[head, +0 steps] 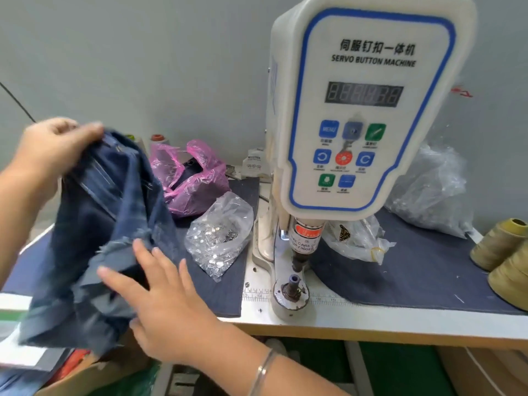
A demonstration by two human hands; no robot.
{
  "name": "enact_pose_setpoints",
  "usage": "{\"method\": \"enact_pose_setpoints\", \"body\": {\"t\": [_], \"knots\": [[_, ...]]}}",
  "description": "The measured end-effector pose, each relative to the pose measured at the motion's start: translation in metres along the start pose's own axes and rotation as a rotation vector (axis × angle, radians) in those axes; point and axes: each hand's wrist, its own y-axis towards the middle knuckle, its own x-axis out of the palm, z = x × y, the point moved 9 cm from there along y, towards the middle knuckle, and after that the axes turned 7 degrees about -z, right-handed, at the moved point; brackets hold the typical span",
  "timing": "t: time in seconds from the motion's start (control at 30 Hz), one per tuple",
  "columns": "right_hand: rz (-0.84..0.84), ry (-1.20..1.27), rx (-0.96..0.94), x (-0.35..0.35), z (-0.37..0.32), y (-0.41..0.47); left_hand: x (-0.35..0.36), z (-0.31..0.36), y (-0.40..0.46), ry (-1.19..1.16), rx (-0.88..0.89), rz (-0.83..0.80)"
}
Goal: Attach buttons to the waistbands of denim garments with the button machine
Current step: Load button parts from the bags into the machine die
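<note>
The left hand grips the denim garment at its top edge, lifting it at 9 o'clock of the button machine. The right hand, fingers straight, steadies the frayed hem, probably seeking the waistband. The anvil post waits at 3 o'clock.

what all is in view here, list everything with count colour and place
button machine: one, white with blue trim, right of centre on the table
denim garment: one, dark blue, held up at left
clear bag of buttons: one, silver contents, left of the machine
pink bag: one, behind the clear bag
clear bags: two, right of the machine
thread cones: two, olive, far right edge
denim mat: dark blue, covering the table
left hand: grips the garment's top
right hand: flat against the garment's lower part
</note>
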Motion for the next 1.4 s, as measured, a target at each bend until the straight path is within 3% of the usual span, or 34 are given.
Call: {"method": "enact_pose_setpoints", "body": {"t": [0.1, 0.17, 0.3, 0.4, 0.53, 0.63, 0.77, 0.9, 1.03, 1.17, 1.4], "knots": [[-0.146, -0.218, 0.088, 0.025, 0.029, 0.019, 0.039, -0.025, -0.018, 0.413, -0.118, -0.075], [-0.194, -0.277, 0.098, 0.035, 0.044, 0.019, 0.070, -0.037, -0.038, 0.578, -0.054, -0.113], [-0.172, -0.334, 0.056, 0.042, 0.054, 0.011, 0.121, 0.005, -0.088, 0.695, 0.363, 0.011], [-0.026, -0.297, -0.008, 0.027, 0.046, -0.003, 0.173, 0.032, -0.118, 0.704, 0.595, -0.109], [0.149, -0.079, -0.034, -0.003, 0.050, -0.054, 0.227, 0.026, -0.132, 0.650, 0.559, -0.418], [0.109, 0.010, -0.029, -0.019, 0.063, -0.101, 0.242, 0.008, -0.124, 0.603, 0.436, -0.505], [0.116, 0.006, 0.029, -0.052, 0.092, -0.156, 0.244, -0.015, -0.110, 0.569, 0.270, -0.470], [0.420, -0.047, 0.159, -0.114, 0.139, -0.201, 0.246, -0.029, -0.103, 0.603, 0.179, -0.464], [0.646, 0.077, 0.362, -0.154, 0.195, -0.216, 0.252, -0.032, -0.101, 0.641, 0.135, -0.504], [0.630, 0.307, 0.480, -0.140, 0.233, -0.201, 0.255, -0.031, -0.102, 0.682, 0.116, -0.525], [0.547, 0.344, 0.474, -0.123, 0.240, -0.196, 0.250, -0.031, -0.105, 0.634, 0.099, -0.385]]}}
